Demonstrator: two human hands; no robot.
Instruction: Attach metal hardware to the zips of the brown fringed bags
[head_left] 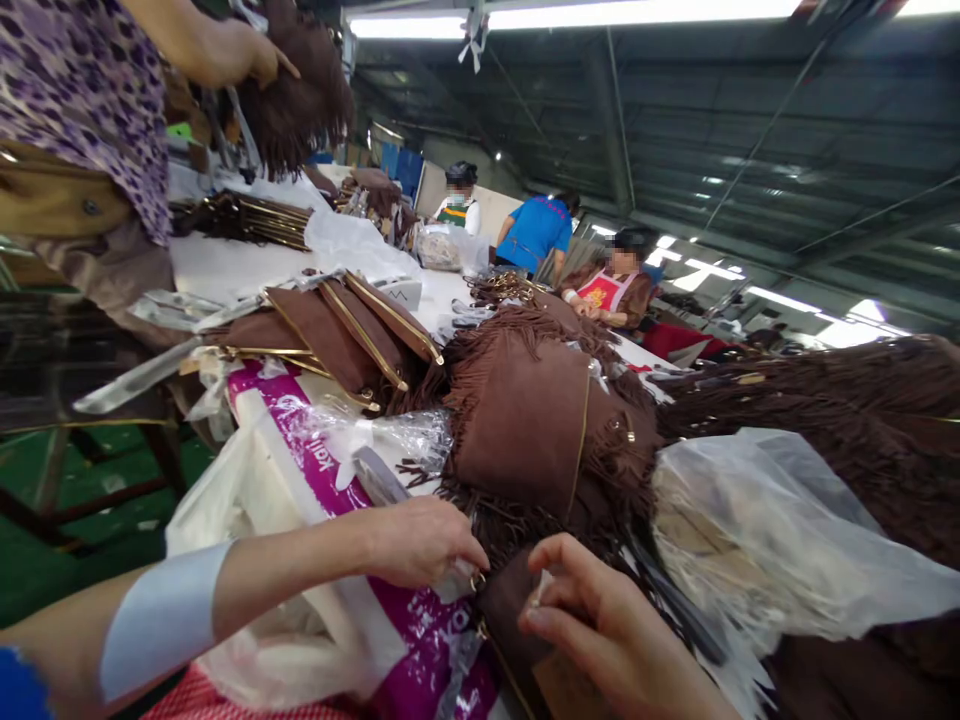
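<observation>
From my remote seat, I see a brown bag [514,604] at the near edge of the worktop [206,265]; my left hand [424,540] bunches its fingers at a gold ring [478,581], grip unclear to me, and my curled right hand [600,625] pinches a whitish piece [538,590]
</observation>
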